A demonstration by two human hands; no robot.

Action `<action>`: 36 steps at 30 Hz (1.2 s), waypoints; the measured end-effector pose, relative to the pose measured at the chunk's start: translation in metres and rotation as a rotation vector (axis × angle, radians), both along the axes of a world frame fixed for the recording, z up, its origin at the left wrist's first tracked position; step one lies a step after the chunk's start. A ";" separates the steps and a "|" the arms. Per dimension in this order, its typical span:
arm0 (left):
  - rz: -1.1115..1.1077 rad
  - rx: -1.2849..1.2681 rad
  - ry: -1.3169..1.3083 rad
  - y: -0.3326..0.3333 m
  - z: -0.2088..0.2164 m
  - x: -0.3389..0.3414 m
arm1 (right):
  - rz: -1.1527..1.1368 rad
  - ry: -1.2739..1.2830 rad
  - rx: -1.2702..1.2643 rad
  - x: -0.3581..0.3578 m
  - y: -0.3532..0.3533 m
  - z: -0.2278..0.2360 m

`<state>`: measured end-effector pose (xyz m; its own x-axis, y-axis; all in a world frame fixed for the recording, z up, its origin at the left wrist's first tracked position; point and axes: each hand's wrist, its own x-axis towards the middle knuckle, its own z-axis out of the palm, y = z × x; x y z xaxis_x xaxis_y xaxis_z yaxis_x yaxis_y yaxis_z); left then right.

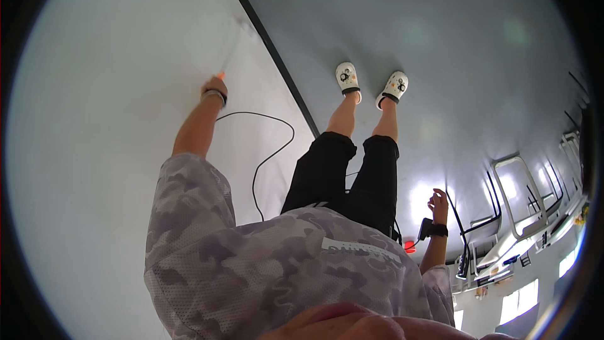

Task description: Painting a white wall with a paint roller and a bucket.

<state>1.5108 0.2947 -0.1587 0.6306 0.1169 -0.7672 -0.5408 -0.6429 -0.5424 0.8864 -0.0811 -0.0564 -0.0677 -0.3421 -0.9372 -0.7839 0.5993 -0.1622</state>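
My left hand (214, 84) reaches out at the left against the pale white wall (113, 119), closed around something with an orange end (221, 75). A faint, blurred grey streak lies on the wall just beyond it; I cannot make out whether it belongs to the held thing or is a shadow. A band circles my left wrist, and a thin black cable (270, 157) loops down from that arm toward my body. My right hand (438, 204) hangs at my side, fingers loosely bent and apart, with nothing in it. Strapped to that wrist is a small black device (431, 230).
A dark baseboard (270, 47) runs where the wall meets the grey floor (465, 44). My feet stand in white clogs (346, 79) close to it. Chairs (519, 198) and tables line the right side, with windows (521, 302) behind. A red round thing (409, 247) shows near my right forearm.
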 end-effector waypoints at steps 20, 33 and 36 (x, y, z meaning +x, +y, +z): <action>-0.074 -0.083 0.009 0.042 -0.075 -0.123 | 0.015 0.036 -0.031 -0.035 0.013 -0.008; 0.048 0.006 0.002 0.058 -0.039 -0.205 | 0.117 -0.013 -0.042 -0.149 0.010 -0.039; 0.299 -0.143 -0.289 0.049 -0.050 -0.225 | 0.140 0.017 -0.044 -0.196 0.002 -0.041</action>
